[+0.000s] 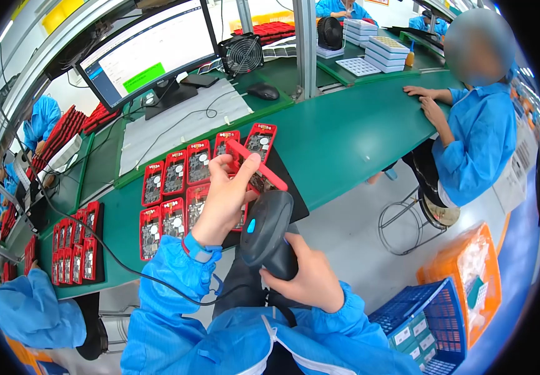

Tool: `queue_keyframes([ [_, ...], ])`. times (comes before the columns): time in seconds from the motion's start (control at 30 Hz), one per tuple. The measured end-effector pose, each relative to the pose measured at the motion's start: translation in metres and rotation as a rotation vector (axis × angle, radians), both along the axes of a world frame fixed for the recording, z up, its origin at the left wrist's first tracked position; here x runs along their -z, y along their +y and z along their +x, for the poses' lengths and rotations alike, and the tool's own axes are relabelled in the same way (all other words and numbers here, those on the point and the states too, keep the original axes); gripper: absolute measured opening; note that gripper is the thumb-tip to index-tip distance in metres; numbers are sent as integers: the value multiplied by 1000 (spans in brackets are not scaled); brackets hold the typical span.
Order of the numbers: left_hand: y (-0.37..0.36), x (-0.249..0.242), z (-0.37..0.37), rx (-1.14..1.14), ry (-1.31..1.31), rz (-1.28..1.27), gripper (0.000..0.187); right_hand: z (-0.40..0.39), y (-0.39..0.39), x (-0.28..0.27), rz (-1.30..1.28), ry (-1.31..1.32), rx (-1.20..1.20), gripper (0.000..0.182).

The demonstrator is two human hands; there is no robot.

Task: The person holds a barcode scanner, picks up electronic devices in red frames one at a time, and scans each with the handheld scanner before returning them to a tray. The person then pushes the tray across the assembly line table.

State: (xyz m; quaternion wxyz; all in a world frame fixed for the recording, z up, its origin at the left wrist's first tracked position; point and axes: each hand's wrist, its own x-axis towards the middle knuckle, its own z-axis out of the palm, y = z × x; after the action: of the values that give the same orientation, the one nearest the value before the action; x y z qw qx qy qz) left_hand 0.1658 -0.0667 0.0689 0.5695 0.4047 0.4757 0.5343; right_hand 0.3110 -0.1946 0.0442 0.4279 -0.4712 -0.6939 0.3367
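My left hand (227, 199) is closed, with thumb and fingers pinching a red tray (268, 172) seen almost edge-on. Part of that tray is hidden by the fingers and the scanner. In my right hand (310, 278) is a black barcode scanner (268, 228), gripped by its handle, its head just below the raised tray. Several red trays with circuit boards (173, 173) lie in two rows on the green bench, beneath and left of my left hand. One more red tray (260, 142) rests behind the held one.
A monitor (151, 53), a mouse (263, 92) and a fan (241, 55) stand along the back. Another group of red trays (73, 244) lies at left near a co-worker's sleeve (35, 312). A person (479, 137) sits at right. Crates (429, 319) stand on the floor. A cable crosses my left sleeve.
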Motion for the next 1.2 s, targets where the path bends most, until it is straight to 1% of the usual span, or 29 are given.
queue_keyframes([
  [0.03, -1, 1, 0, 6, -12, 13, 63, -3, 1, 6, 49, -39, 70, 55],
  [0.1, -2, 4, 1, 16, -38, 43, 70, -6, 2, 9, 62, -63, 110, 55],
  [0.2, -1, 7, 4, 0, -82, 38, 72, -10, 2, 10, 70, -93, 164, 53],
  [0.3, 4, 11, 5, 3, -25, 18, 73, -10, 2, 12, 67, -83, 186, 53],
  [0.4, 4, 14, 9, -6, 12, -2, 76, -8, 0, 14, 6, -55, 175, 53],
  [0.47, 10, 20, 7, 46, 178, 21, 77, -1, -2, 15, -67, -34, 134, 53],
  [0.5, 16, 27, 5, 69, 258, 33, 78, 4, -5, 15, -82, 77, 82, 53],
  [0.53, 22, 29, 4, 106, 594, 314, 78, 10, -7, 16, -98, 186, 27, 52],
  [0.57, 19, 32, 1, 121, 896, 529, 67, 17, -9, 14, -115, 290, -33, 51],
  [0.63, 11, 37, 12, 243, 1074, 536, 58, 26, -4, 6, -156, 258, 15, 48],
  [0.67, 14, 48, 18, 191, 1276, 662, 50, 28, 2, 4, -163, 250, 58, 48],
  [0.7, 13, 57, 24, 95, 1384, 736, 48, 28, 8, 3, -169, 240, 101, 48],
  [0.73, 12, 56, 19, 22, 1418, 865, 46, 29, 16, 5, -112, 132, 157, 51],
  [0.77, 10, 46, 12, -54, 1451, 994, 44, 29, 25, 4, -92, 94, 164, 51],
  [0.83, -5, 14, -26, 103, 1395, 755, 37, 28, 41, 2, -55, 27, 180, 53],
  [0.9, -22, 0, -94, 27, 1373, 662, 41, 27, 52, 0, -62, -63, 182, 52],
  [0.97, -43, 10, -167, -85, 1562, 362, 54, 24, 64, 6, -48, -101, 190, 49],
  [1.03, -59, 44, -214, -194, 1492, -84, 62, 13, 74, 6, -38, -205, 204, 50],
  [1.07, -63, 57, -224, -153, 1351, -57, 64, 7, 77, 5, -32, -259, 212, 51],
  [1.1, -65, 69, -233, -114, 1207, -26, 67, 1, 80, 5, -20, -259, 225, 52],
  [1.13, -65, 67, -233, -75, 1061, 7, 69, -6, 83, 5, -7, -259, 241, 52],
  [1.2, -66, 62, -220, -116, 855, 51, 67, -12, 87, 4, 12, -288, 266, 53],
])
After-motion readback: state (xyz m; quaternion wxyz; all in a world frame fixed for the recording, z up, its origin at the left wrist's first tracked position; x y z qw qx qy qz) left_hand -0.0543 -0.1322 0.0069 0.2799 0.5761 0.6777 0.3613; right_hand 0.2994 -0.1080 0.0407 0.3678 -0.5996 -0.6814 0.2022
